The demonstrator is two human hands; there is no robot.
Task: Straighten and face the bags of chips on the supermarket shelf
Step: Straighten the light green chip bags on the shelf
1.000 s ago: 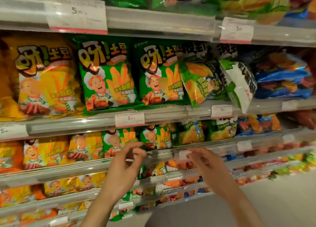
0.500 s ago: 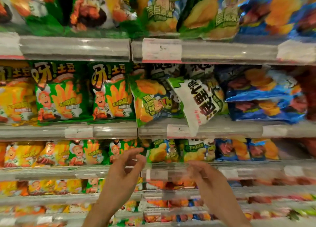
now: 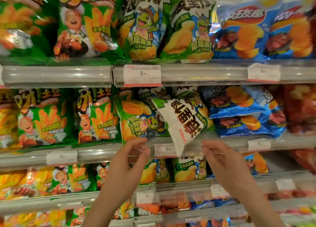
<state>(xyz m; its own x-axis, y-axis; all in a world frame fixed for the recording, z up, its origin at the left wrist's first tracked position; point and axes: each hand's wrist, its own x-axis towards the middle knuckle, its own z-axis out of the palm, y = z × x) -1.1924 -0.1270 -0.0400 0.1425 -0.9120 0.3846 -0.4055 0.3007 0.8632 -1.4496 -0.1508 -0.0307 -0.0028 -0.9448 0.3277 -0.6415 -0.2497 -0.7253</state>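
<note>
Grey metal shelves (image 3: 56, 76) in tiers, white price tags (image 3: 142, 75) clipped along their glossy front rails.

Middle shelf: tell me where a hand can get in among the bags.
The bare patch is the shelf floor right of the tipped white bag, bordered by the blue bags; the right hand is just below it. Left of that, the tilted turtle bag and the green bags stand packed edge to edge. The left hand is under the turtle bag's corner.
</note>
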